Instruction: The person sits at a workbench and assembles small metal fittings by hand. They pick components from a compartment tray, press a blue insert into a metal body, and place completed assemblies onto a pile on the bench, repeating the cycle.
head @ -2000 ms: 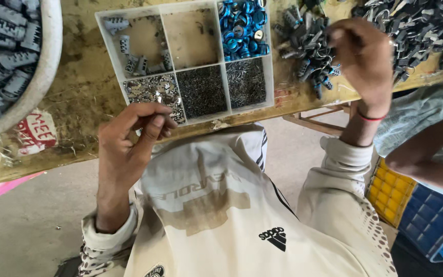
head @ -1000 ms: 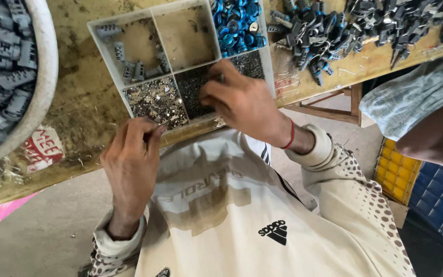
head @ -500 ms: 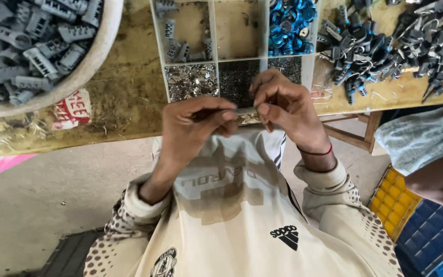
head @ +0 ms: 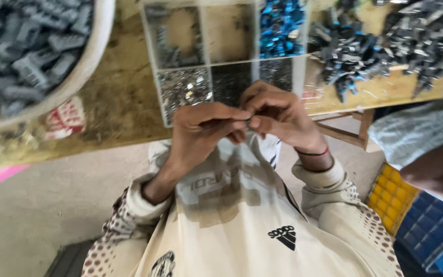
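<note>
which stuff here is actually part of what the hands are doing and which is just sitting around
In use:
left hand and right hand, pinching a small dark part together
divided tray of small metal bits, right behind the hands

Lying about:
white bowl of grey parts
blue pieces
dark pile on the bench
yellow crate

Workbench: worn, rough wood. Compartment tray: clear plastic holding shiny metal bits. Shirt: smooth cream cloth.
</note>
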Demonstrator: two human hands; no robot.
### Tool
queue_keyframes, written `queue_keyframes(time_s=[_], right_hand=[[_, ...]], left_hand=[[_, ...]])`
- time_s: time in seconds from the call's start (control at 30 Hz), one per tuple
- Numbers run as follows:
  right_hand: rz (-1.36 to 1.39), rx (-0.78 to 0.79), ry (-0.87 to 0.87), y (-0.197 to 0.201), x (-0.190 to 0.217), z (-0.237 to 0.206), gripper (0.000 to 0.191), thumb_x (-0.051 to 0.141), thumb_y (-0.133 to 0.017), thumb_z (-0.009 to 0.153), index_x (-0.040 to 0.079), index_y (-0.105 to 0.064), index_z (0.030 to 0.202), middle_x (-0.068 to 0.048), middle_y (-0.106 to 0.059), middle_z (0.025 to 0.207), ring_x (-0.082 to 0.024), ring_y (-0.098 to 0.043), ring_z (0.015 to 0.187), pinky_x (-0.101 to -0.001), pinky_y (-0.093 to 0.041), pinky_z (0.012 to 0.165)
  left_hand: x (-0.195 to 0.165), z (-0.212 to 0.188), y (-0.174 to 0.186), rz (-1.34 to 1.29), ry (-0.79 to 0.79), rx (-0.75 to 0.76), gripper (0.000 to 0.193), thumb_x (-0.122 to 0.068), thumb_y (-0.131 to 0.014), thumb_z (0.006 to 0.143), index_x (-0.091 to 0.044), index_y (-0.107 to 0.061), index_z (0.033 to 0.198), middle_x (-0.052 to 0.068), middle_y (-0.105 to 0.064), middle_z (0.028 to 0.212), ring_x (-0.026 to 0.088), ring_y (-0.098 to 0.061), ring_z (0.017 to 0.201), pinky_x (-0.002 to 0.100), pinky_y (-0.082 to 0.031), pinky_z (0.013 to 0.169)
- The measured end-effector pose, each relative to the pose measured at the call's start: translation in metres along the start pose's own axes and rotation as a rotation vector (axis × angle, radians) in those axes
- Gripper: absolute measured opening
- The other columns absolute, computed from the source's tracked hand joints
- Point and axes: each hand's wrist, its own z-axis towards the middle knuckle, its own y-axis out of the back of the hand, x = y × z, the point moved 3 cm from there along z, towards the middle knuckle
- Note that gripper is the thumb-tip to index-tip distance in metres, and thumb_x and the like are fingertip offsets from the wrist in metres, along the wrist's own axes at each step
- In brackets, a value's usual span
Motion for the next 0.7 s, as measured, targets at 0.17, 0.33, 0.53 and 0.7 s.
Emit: queue_keyframes(time_s=[0.17,0.33,0.53,0.7], right_hand=[[-0.705,-0.138,0.221,-0.008,0.016,-0.005,0.023,0.013,-0.083,0.095,0.008,-0.071,0.114,-0.011,-0.062,0.118,-0.017,-0.066,0.099,-0.0284,-0.059,0.075],[-0.422,-0.219,0.049,-0.012,0.032,0.001,0.032,0.016,-0.077,0.098,0.007,-0.054,0.118,-0.011,-0.060,0.111,-0.024,-0.065,0.095,-0.0325,-0.056,0.075],[-0.841,-0.119,0.105,0.013,0.039,-0.009,0.014,0.015,-0.069,0.100,0.005,-0.064,0.109,-0.009,-0.064,0.104,-0.025,-0.068,0.090,-0.0383,-0.055,0.070],[-1.524,-0.118,-0.124,0.031,0.018,-0.012,0.017,0.011,-0.064,0.083,0.003,-0.062,0.098,-0.010,-0.061,0.101,-0.026,-0.069,0.084,-0.0405,-0.052,0.061]], left_hand=[[-0.004,-0.005,0.007,0.262,0.107,-0.104,0.023,0.004,-0.072,0.094,0.002,-0.071,0.116,0.010,-0.077,0.095,0.015,-0.077,0.079,0.025,-0.064,0.068],[-0.009,-0.003,0.006,0.304,0.211,-0.126,0.011,0.006,-0.070,0.096,0.007,-0.069,0.107,0.012,-0.072,0.090,0.014,-0.070,0.076,0.026,-0.059,0.067],[0.003,0.007,0.013,0.376,0.152,-0.084,0.014,0.010,-0.070,0.093,0.010,-0.068,0.107,0.015,-0.071,0.091,0.016,-0.071,0.078,0.027,-0.061,0.072],[0.012,0.011,0.015,0.485,0.032,0.025,0.013,0.010,-0.070,0.092,0.005,-0.069,0.104,0.013,-0.072,0.093,0.017,-0.075,0.076,0.026,-0.063,0.068]])
